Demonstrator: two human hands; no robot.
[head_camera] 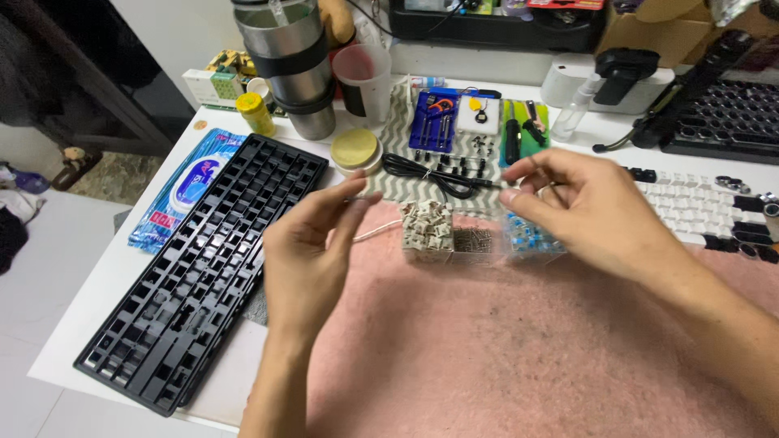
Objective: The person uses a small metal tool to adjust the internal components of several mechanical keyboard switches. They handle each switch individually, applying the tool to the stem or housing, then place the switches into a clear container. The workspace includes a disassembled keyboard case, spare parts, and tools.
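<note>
At nine o'clock a blue wet-wipe packet (188,188) is lying on the white table (97,284); just beside it, toward the centre, a black keyboard frame (207,268) is stretching from eleven o'clock down to seven o'clock, its empty switch holes showing; at twelve o'clock of the frame a steel tumbler (294,61) is standing with a round yellowish tin (356,151) near it. The left hand (304,259) is hovering over the edge of the pink mat (519,349), thumb and forefinger pinching together on something too small to make out; a thin pale wire (375,231) is lying on the mat at three o'clock of that hand. At the centre a clear box of beige key switches (428,231) is sitting touching a box of small metal springs (472,242); a black cable (430,180) is coiling at twelve o'clock of them. The right hand (580,207) is hanging above a box of blue parts (531,242), its fingers curling together, and I cannot tell whether they are gripping anything; at three o'clock white keycaps (690,207) are lying in rows.
</note>
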